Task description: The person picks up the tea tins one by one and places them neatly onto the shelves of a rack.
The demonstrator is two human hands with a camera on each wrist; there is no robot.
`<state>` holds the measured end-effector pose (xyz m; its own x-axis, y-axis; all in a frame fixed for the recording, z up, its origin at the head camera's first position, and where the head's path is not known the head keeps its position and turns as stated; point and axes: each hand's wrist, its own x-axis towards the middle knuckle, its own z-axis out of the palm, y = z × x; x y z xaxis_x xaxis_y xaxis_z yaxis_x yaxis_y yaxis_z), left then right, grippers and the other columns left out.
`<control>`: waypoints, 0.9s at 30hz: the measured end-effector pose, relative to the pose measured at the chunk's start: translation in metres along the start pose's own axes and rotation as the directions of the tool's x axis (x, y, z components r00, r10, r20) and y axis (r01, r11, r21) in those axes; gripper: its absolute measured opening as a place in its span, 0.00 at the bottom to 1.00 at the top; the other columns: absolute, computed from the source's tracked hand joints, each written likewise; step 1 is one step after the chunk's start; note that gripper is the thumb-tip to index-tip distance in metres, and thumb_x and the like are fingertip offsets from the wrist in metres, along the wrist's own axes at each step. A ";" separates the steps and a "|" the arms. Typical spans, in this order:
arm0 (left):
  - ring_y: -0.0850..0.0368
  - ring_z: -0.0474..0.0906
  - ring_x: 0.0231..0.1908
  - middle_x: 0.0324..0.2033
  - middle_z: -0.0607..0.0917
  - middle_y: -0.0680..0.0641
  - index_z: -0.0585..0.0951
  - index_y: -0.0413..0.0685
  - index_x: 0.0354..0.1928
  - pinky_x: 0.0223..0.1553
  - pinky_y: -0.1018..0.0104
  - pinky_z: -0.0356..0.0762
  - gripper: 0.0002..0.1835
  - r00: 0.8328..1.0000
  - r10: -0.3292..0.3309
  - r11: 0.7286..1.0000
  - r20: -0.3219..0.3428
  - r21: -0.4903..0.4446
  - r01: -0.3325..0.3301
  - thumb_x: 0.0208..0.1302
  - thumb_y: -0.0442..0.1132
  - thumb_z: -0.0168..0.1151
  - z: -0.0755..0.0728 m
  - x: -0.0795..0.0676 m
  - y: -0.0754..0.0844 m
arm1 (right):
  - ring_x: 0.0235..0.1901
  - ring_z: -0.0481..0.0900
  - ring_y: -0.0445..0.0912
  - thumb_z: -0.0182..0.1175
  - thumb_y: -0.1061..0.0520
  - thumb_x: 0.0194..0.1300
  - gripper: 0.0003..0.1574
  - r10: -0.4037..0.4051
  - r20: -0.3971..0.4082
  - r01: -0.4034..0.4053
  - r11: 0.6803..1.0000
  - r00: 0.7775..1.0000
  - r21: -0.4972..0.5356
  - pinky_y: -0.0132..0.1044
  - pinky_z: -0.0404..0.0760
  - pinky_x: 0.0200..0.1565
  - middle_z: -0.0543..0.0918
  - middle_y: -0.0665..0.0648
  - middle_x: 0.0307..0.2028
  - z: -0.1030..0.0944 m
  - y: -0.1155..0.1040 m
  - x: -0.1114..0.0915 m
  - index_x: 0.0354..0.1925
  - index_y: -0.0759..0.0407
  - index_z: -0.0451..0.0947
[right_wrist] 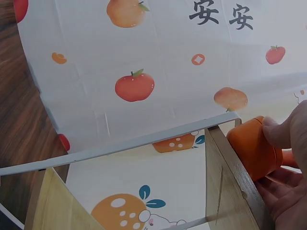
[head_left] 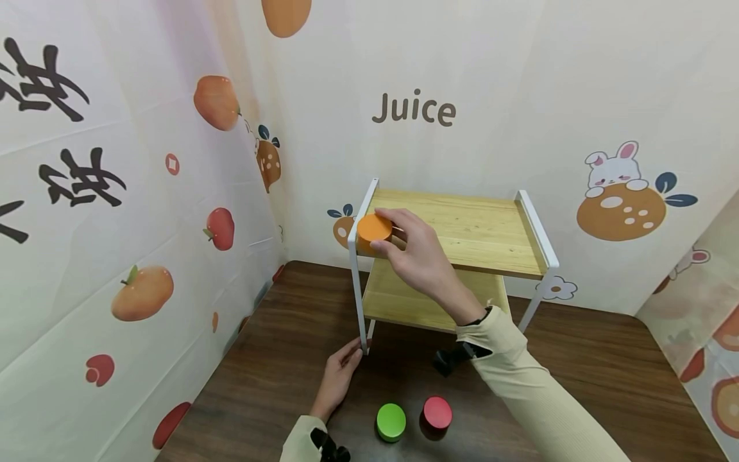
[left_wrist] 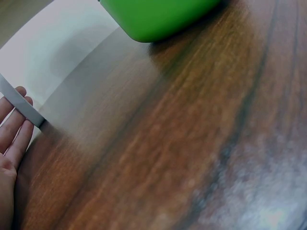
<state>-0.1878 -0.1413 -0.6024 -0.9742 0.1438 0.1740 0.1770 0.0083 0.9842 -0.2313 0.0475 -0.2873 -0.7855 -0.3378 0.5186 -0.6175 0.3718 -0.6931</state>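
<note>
An orange round container (head_left: 374, 228) is held between the thumb and fingers of my right hand (head_left: 417, 255). It is at the front left corner of the upper board on a two-tier wooden shelf (head_left: 479, 234); in the right wrist view the container (right_wrist: 253, 147) shows beside the board's edge. Low down, my left hand (head_left: 337, 378) grips the foot of the shelf's white front left leg (head_left: 359, 308), with fingers behind the leg (left_wrist: 19, 101) in the left wrist view. A green round container (head_left: 391, 421) and a red one (head_left: 437, 412) stand on the table in front of the shelf.
The brown wooden table (head_left: 260, 385) carries the shelf and containers. A printed cloth wall (head_left: 491, 96) stands behind the shelf, with another cloth wall (head_left: 144, 224) along the left. The shelf's lower board (head_left: 404, 298) lies beneath my right forearm.
</note>
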 end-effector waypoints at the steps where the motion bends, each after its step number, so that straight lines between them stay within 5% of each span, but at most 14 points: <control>1: 0.49 0.73 0.62 0.61 0.78 0.40 0.70 0.44 0.67 0.56 0.74 0.71 0.23 1.000 0.006 1.000 0.004 0.001 -0.006 0.75 0.43 0.50 0.000 0.000 0.000 | 0.56 0.76 0.43 0.65 0.62 0.63 0.33 0.001 -0.001 -0.001 1.000 1.000 -0.008 0.31 0.75 0.55 0.76 0.55 0.58 0.000 0.000 0.000 0.65 0.60 0.70; 8: 0.44 0.72 0.62 0.61 0.76 0.35 0.69 0.39 0.67 0.55 0.75 0.71 0.23 1.000 0.016 1.000 0.008 -0.003 -0.016 0.75 0.40 0.49 -0.001 0.001 -0.002 | 0.54 0.77 0.42 0.64 0.60 0.65 0.32 0.032 0.005 -0.031 0.999 0.999 -0.035 0.31 0.77 0.54 0.76 0.55 0.58 0.001 0.001 0.001 0.65 0.61 0.69; 20: 0.53 0.74 0.61 0.60 0.79 0.42 0.73 0.51 0.66 0.56 0.73 0.71 0.22 1.000 -0.008 1.000 -0.025 0.020 0.009 0.74 0.47 0.51 0.001 -0.001 0.002 | 0.49 0.78 0.43 0.63 0.55 0.66 0.31 0.031 0.002 -0.031 0.990 1.000 -0.135 0.32 0.79 0.49 0.76 0.56 0.58 0.002 0.001 0.001 0.66 0.59 0.70; 27: 0.48 0.74 0.61 0.60 0.78 0.38 0.71 0.44 0.67 0.56 0.74 0.71 0.23 1.000 0.011 0.999 -0.014 0.030 -0.011 0.75 0.45 0.50 0.000 0.000 -0.001 | 0.50 0.77 0.45 0.62 0.54 0.67 0.32 0.040 0.003 -0.039 0.985 0.999 -0.168 0.37 0.79 0.51 0.75 0.57 0.59 0.003 0.000 0.001 0.67 0.59 0.68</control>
<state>-0.1875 -0.1412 -0.6031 -0.9740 0.1304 0.1854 0.1916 0.0367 0.9808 -0.2318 0.0449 -0.2885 -0.8092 -0.3254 0.4892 -0.5850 0.5241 -0.6189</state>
